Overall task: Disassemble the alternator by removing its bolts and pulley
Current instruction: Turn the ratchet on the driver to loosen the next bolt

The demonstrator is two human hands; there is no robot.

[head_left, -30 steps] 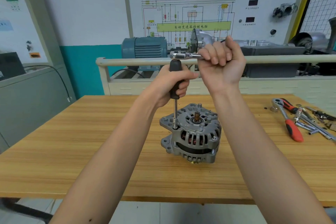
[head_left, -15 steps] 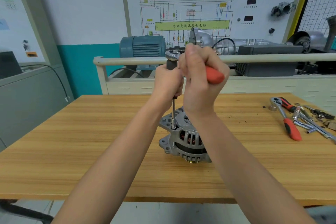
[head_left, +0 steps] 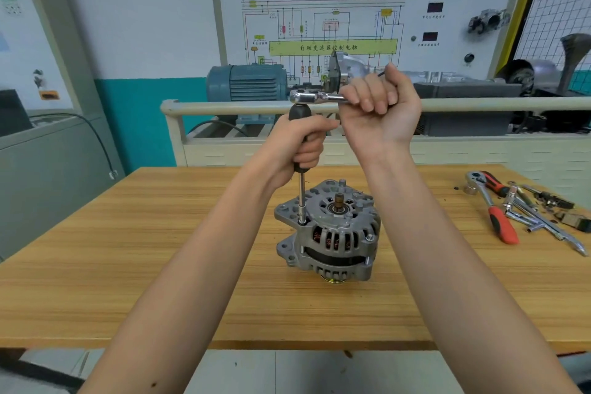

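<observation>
Right hand (head_left: 380, 112) has swung the chrome ratchet wrench (head_left: 315, 96) back out rightward, another stroke on the bolt. Left hand (head_left: 299, 145) grips the black-handled extension driver (head_left: 300, 137); grey cast-metal alternator (head_left: 329, 230) sits directly below the fingers on the wooden desk (head_left: 128, 265).

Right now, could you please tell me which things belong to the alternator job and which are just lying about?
In use:
alternator
ratchet, in the right hand
black-handled driver, in the left hand, tip on a bolt

Lying about:
red-handled ratchet
loose chrome tools
blue motor
</observation>
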